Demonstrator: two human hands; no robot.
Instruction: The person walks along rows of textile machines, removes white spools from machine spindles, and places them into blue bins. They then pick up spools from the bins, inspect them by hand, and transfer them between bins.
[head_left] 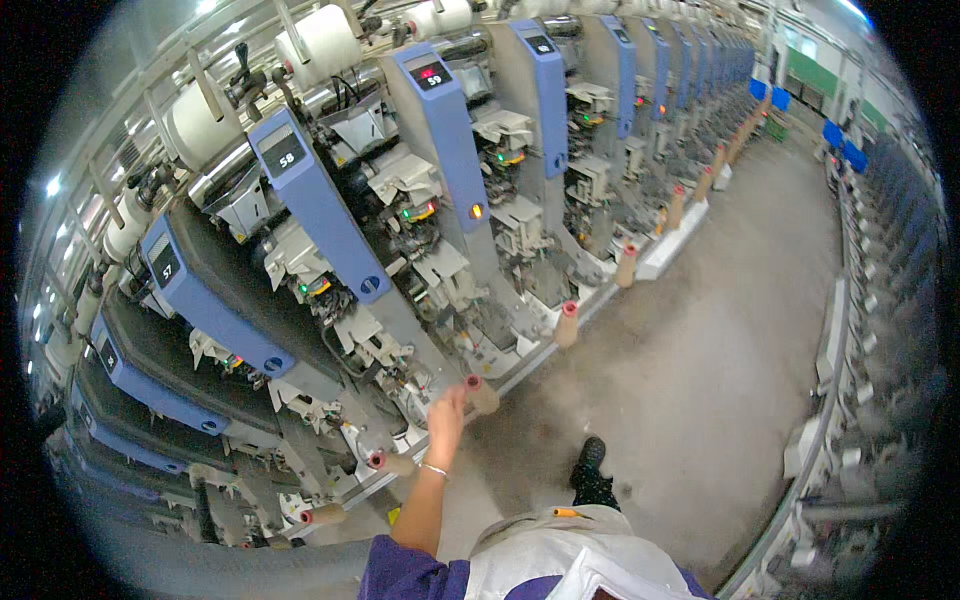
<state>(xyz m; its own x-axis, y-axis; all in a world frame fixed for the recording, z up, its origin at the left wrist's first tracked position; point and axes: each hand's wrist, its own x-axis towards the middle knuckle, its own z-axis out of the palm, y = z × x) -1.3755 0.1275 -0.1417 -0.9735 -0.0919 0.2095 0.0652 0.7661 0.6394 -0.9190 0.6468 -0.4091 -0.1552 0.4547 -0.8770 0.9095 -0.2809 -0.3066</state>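
My left hand (445, 420), with a bracelet on the wrist, reaches up to the lower front rail of the winding machine. Its fingers are drawn together beside the red-tipped end of a tan yarn bobbin (484, 399). Whether they touch the bobbin or pinch a thread is too small to make out. Another red-tipped bobbin (400, 464) points out from the rail just left of my wrist, and a further bobbin (567, 327) stands to the right. My right hand does not show.
A long row of blue-fronted winding units (330, 215) runs from left to far right, with white yarn packages (325, 45) on top. A grey floor aisle (690, 370) lies between it and a second machine row (850, 330) at right. My shoe (592, 452) stands in the aisle.
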